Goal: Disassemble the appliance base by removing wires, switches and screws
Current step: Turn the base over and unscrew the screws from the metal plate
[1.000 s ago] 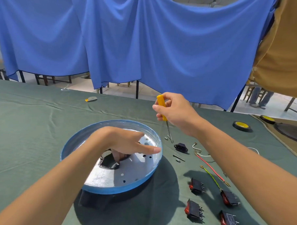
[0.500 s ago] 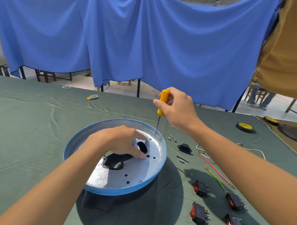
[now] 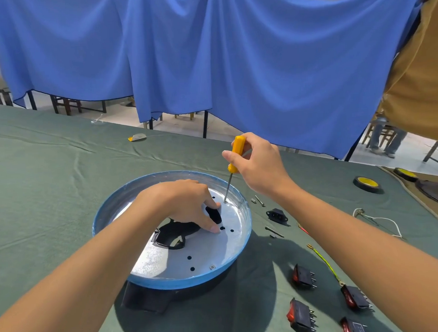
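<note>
The round appliance base, blue-rimmed with a silver inside and black cut-outs, lies on the green cloth. My left hand rests inside it, fingertips pressing on the silver plate beside a black slot. My right hand grips a yellow-handled screwdriver, held nearly upright. Its tip sits on a screw at the far right of the plate. Right of the base lie loose screws, a black socket, several red-and-black rocker switches, and a green-yellow wire.
A white wire and a yellow-and-black tape roll lie at the far right. A small yellow-and-white scrap sits near the table's far edge. Blue drapes hang behind the table. A dark block shows under the base.
My right hand brought the screwdriver from right of the base over its rim and set the tip down on a screw in the plate. My left hand shifted its fingers toward the black slot.
</note>
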Demonstrator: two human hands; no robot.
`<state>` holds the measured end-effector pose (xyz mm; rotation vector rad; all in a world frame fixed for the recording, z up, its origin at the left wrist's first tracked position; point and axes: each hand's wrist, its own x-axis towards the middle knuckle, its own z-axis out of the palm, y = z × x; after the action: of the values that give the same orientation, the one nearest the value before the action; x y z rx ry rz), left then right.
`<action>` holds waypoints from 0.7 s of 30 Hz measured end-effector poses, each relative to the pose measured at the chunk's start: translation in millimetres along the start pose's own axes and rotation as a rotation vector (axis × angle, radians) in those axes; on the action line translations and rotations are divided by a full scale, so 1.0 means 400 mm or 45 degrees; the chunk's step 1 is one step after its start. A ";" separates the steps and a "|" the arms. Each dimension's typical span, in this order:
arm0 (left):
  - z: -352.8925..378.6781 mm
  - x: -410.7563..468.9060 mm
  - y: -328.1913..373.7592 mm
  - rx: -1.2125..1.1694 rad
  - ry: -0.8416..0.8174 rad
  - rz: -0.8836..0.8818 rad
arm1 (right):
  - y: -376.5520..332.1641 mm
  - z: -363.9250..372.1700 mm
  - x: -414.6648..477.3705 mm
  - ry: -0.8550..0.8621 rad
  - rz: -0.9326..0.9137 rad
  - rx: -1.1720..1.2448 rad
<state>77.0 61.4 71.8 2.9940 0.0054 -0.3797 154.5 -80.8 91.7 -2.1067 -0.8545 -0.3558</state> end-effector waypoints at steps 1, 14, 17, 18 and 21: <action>-0.003 0.001 0.003 -0.005 -0.007 0.002 | 0.000 -0.002 0.001 -0.013 0.007 0.006; -0.021 0.016 0.011 -0.030 0.000 0.038 | 0.006 -0.003 0.014 -0.132 -0.141 -0.148; -0.020 0.016 0.010 -0.041 0.001 0.036 | -0.005 0.011 0.017 -0.200 -0.125 -0.113; -0.019 0.017 0.009 -0.046 0.001 0.037 | -0.009 0.012 0.020 -0.231 -0.109 -0.104; -0.018 0.019 0.005 -0.052 -0.005 0.043 | -0.015 0.006 0.024 -0.297 -0.033 -0.003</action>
<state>86.2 60.0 77.1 2.9488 -0.0376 -0.3774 157.3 -71.9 98.7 -2.1690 -1.0163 -0.1249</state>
